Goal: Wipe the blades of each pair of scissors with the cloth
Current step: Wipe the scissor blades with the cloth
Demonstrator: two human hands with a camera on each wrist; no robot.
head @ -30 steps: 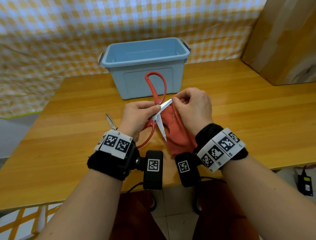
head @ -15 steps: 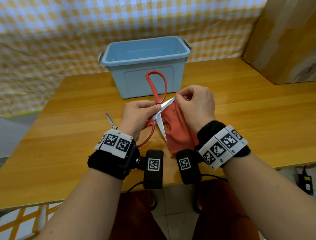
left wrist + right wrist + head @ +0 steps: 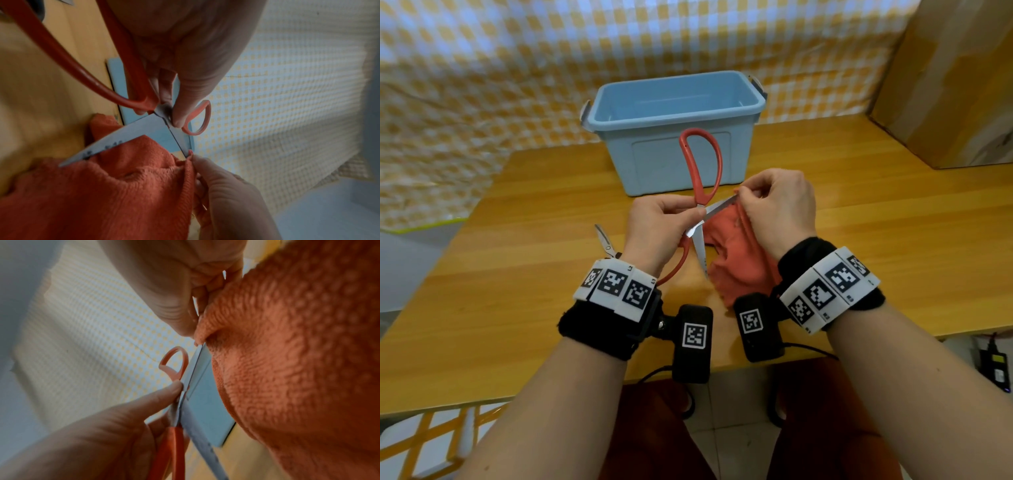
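Scissors (image 3: 700, 192): shiny metal, glossy red plastic; cloth (image 3: 739, 263): nubby terry.

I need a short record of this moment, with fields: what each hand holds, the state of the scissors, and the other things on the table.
left hand: grips the red scissors at the pivot
right hand: pinches the orange cloth over the tip of one blade
scissors state: blades spread open, held above the table
second scissors: lies on the table, mostly hidden by the left wrist
blue bin: behind the hands, lid off

Red-orange handles, silver blades on scissors (image 3: 700, 178); orange-red cloth (image 3: 736, 260); pale blue bin (image 3: 674, 137); honey-yellow wood-grain table (image 3: 893, 233); yellow-and-white checked backdrop (image 3: 517, 68); black wristbands (image 3: 599, 329) with black-and-white square markers.
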